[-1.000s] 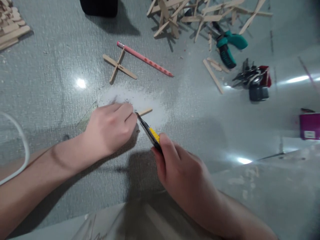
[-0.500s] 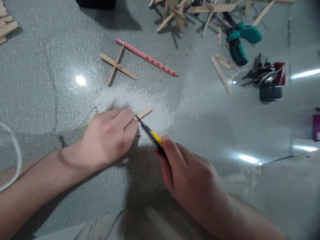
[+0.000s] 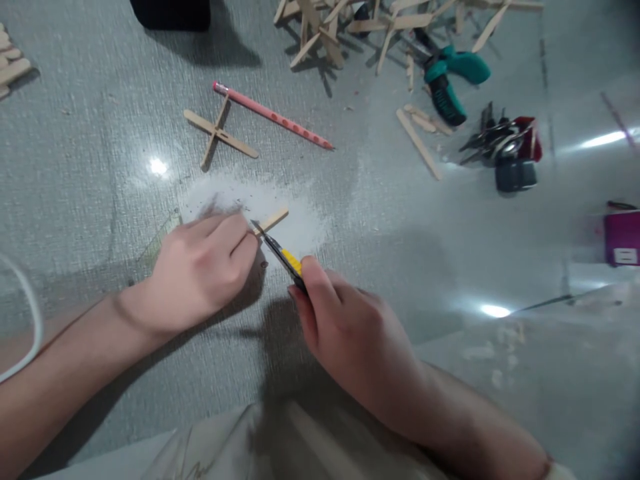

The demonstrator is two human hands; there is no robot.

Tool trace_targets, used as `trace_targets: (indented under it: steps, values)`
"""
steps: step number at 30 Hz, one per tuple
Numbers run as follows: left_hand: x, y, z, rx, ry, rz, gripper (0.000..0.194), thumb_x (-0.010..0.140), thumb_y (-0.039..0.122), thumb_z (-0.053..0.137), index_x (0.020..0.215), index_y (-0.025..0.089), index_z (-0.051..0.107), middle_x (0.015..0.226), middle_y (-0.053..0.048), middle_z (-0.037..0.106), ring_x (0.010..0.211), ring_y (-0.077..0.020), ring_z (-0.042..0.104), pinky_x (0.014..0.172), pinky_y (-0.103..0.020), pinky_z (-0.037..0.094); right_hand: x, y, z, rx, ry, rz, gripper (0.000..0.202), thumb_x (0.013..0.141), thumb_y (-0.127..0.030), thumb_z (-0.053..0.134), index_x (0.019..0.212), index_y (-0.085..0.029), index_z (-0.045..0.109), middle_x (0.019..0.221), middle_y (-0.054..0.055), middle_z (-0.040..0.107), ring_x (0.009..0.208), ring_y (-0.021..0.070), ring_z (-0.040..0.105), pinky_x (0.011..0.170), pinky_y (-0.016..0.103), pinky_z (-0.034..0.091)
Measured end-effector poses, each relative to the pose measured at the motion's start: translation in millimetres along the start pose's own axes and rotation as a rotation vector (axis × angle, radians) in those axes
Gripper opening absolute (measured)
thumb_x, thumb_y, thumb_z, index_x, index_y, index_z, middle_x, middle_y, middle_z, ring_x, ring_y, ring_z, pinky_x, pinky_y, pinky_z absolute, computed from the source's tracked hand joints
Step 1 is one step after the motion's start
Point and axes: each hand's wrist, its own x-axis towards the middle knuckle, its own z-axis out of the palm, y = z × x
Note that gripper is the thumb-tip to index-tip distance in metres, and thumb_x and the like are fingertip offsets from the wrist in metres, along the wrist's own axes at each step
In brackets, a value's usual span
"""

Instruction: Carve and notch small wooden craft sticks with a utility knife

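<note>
My left hand (image 3: 203,270) is closed on a wooden craft stick (image 3: 274,219), whose free end sticks out to the right of the fingers. A utility knife (image 3: 286,259) with a yellow slider is gripped in my right hand (image 3: 350,333). Its blade lies across the stick close to my left fingertips; the fingers hide the stick's other end. Beneath is a white worn patch (image 3: 305,230) on the grey textured tabletop. Beyond my hands, two craft sticks joined as a cross (image 3: 216,131) lie beside a pink pencil (image 3: 275,117).
Several assembled craft sticks (image 3: 320,33) lie at the back, near teal-handled pliers (image 3: 445,83). Loose sticks (image 3: 419,145) and a bunch of keys (image 3: 495,140) are to the right. A black object (image 3: 173,13) stands at the back; a purple box (image 3: 623,237) sits far right.
The view has shifted, so most things appear further left. The knife blade has moved slightly over the stick, its tip now showing past the stick's far edge. Both hands keep their grips.
</note>
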Motion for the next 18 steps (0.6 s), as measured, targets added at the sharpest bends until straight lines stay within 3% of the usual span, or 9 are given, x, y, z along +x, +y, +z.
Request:
trace_targets:
  steps: [11, 18]
  values:
    - [1.7, 2.7, 0.5, 0.060, 0.002, 0.005, 0.036, 0.096, 0.004, 0.051, 0.064, 0.019, 0.051, 0.065, -0.002, 0.047, 0.057, -0.0156, 0.037, 0.049, -0.032, 0.027, 5.9, 4.9, -1.0, 0.076, -0.064, 0.003, 0.033, 0.109, -0.021, 0.035, 0.127, -0.002, 0.056, 0.073, 0.005, 0.070, 0.047, 0.0158, 0.058, 0.043, 0.030, 0.035]
    - [1.8, 3.3, 0.6, 0.085, 0.030, -0.002, 0.034, 0.093, 0.006, 0.056, 0.063, 0.019, 0.052, 0.064, -0.003, 0.049, 0.056, -0.0161, 0.038, 0.048, -0.033, 0.027, 11.3, 1.9, -0.6, 0.109, -0.181, 0.080, 0.027, 0.108, -0.023, 0.036, 0.117, -0.013, 0.059, 0.071, 0.002, 0.066, 0.052, 0.0179, 0.062, 0.045, 0.029, 0.035]
